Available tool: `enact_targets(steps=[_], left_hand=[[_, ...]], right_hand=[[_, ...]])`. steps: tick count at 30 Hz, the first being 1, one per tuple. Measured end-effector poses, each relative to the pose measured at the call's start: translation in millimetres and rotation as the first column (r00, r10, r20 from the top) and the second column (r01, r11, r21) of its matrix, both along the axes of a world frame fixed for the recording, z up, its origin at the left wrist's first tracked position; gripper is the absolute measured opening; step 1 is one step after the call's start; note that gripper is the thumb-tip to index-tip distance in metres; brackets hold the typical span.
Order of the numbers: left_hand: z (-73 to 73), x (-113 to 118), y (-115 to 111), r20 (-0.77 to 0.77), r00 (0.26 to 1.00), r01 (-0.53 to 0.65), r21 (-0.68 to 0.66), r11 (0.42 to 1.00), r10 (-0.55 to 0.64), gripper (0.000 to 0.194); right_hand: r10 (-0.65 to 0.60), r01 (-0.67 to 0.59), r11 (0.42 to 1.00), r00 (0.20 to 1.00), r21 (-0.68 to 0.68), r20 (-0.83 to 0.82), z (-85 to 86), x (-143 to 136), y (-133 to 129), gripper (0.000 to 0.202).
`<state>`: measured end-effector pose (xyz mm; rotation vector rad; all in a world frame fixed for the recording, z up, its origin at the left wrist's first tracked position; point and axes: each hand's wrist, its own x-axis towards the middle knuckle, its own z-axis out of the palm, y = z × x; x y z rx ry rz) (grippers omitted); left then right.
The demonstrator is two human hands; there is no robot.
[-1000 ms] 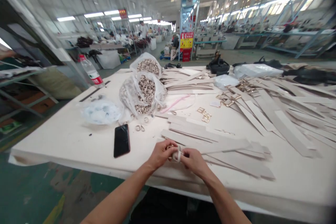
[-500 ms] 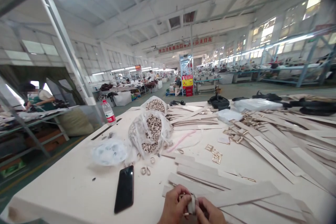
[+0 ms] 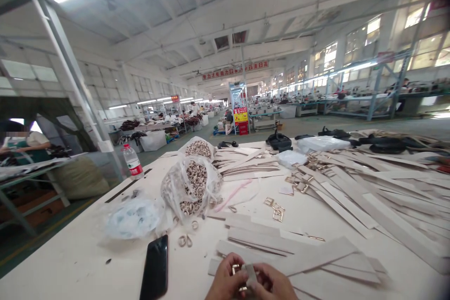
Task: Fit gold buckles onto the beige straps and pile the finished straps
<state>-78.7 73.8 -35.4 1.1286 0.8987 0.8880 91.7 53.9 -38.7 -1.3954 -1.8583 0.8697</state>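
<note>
At the bottom of the head view, my left hand is closed on a gold metal buckle. Close beside it, my right hand pinches a short light-grey strap end against the buckle. Fingers cover much of both pieces, so I cannot tell how the strap runs through the frame. Flat light-grey straps lie just beyond my hands. Several loose gold buckles rest on the white table farther off. Two small strap loops lie to the left.
A black phone lies left of my hands. Behind it are a crumpled clear bag, plastic bags of loops and a water bottle. More straps spread across the right side. A person sits at another table.
My view has turned slightly right, so the table things appear farther left. Both hands stay together; the grey strap end and the gold buckle now show more clearly between the fingers.
</note>
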Motion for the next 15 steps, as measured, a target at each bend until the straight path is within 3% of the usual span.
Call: enact_targets(steps=[3,6,8,10,12,15], left_hand=[[26.3,4.6,-1.4,0.011,0.999,0.048,0.063,0.997,-0.049,0.050],[71.2,13.6,-10.3,0.041,0.993,0.102,0.094,0.990,-0.106,0.047],[101.1,18.4,-17.3,0.072,0.988,0.128,0.120,0.985,-0.137,0.043],[121.2,19.3,-24.2,0.085,0.984,0.143,0.146,0.979,-0.157,0.038],[125.1,15.2,-32.6,0.065,0.985,0.148,0.128,0.981,-0.158,0.037],[100.9,0.5,-52.8,-0.070,0.986,0.155,0.047,0.987,-0.152,0.036]], right_hand=[[0.005,-0.040,0.978,0.986,0.205,0.169,31.1,17.3,-1.0,0.061],[0.087,-0.145,0.960,0.967,0.239,0.238,80.8,31.3,-10.0,0.050],[0.057,-0.122,0.964,0.962,0.236,0.266,116.2,40.8,-20.6,0.042],[-0.020,-0.059,0.968,0.951,0.246,0.307,140.7,50.5,-33.4,0.035],[-0.058,-0.004,0.982,0.944,0.187,0.325,144.5,57.7,-48.3,0.029],[-0.017,0.023,0.999,0.985,-0.032,0.172,110.1,56.2,-76.6,0.013]])
